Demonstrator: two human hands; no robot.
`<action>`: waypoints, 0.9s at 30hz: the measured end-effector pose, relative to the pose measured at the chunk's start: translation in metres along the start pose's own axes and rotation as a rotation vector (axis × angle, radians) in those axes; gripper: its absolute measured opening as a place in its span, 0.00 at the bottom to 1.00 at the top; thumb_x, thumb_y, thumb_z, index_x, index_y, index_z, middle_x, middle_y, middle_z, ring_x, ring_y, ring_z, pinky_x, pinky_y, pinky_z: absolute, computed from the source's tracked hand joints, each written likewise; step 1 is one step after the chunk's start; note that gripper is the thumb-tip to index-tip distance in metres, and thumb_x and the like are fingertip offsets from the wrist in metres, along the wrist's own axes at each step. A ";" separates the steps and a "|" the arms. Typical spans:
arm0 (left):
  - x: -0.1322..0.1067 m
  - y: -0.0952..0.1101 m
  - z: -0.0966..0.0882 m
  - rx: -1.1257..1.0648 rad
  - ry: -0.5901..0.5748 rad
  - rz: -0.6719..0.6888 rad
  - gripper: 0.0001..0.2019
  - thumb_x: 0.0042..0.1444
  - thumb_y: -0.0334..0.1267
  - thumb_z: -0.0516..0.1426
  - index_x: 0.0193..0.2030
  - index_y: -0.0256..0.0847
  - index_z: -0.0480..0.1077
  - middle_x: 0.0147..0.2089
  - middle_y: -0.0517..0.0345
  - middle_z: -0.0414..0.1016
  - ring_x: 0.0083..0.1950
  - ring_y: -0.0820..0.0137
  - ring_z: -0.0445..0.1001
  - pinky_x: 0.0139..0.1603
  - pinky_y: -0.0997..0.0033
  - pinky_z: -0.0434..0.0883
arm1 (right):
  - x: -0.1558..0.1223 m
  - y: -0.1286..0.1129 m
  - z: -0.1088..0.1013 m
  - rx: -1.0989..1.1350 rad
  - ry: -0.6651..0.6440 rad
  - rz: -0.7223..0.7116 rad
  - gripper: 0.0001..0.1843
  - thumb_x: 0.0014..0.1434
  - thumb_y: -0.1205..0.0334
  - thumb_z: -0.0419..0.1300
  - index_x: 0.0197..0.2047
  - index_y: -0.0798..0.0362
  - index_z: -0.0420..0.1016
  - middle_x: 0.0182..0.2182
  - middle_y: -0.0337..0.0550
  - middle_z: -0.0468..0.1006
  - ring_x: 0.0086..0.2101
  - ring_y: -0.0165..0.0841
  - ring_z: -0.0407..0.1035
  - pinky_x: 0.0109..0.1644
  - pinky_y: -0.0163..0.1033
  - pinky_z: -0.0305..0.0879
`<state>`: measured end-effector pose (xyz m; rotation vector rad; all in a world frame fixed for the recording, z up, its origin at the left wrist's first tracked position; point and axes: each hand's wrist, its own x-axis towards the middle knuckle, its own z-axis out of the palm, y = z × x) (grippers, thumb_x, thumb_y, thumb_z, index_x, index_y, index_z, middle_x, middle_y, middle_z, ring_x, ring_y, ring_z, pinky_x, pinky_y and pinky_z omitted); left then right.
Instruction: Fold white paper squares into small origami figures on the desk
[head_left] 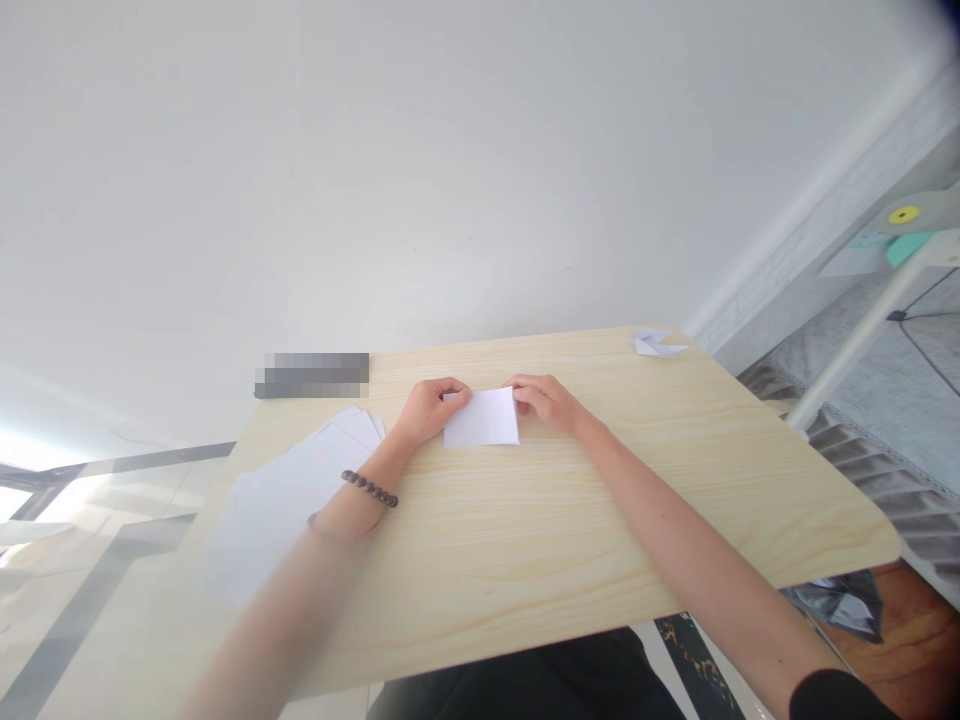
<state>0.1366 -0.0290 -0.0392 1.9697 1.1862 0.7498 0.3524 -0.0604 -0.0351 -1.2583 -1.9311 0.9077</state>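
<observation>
A small folded sheet of white paper (481, 420) lies near the middle of the light wooden table (480, 560). My left hand (433, 408) pinches its upper left corner, the thumb on top of the paper. At the upper right corner, the fingers of my right hand (546, 400) are closed on the paper's edge. Layers show along that right edge. A beaded bracelet circles my left wrist.
Loose white sheets (300, 490) lie at the table's left, partly under my left forearm. A folded paper piece (656, 344) sits at the far right corner. A dark pixelated object (311, 375) is at the back left. The wall (450, 180) borders the back edge.
</observation>
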 end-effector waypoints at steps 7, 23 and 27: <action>0.001 0.000 0.002 0.014 0.019 0.001 0.17 0.50 0.49 0.51 0.32 0.37 0.72 0.32 0.58 0.75 0.29 0.72 0.68 0.30 0.75 0.63 | 0.002 0.007 0.005 -0.095 0.041 -0.035 0.16 0.55 0.52 0.50 0.28 0.54 0.70 0.23 0.37 0.69 0.25 0.27 0.59 0.29 0.33 0.53; 0.003 -0.008 0.003 -0.069 -0.002 -0.036 0.13 0.49 0.38 0.47 0.31 0.36 0.72 0.25 0.59 0.72 0.28 0.72 0.68 0.30 0.76 0.64 | 0.002 0.021 -0.010 -0.026 0.142 -0.010 0.13 0.53 0.56 0.51 0.24 0.54 0.67 0.23 0.36 0.68 0.27 0.28 0.61 0.32 0.33 0.54; 0.001 -0.004 0.001 -0.101 -0.026 0.009 0.13 0.51 0.39 0.47 0.30 0.37 0.71 0.27 0.60 0.71 0.28 0.74 0.67 0.29 0.77 0.63 | 0.001 0.013 -0.003 -0.052 0.119 -0.026 0.13 0.54 0.56 0.51 0.23 0.54 0.66 0.22 0.35 0.67 0.26 0.27 0.60 0.31 0.33 0.53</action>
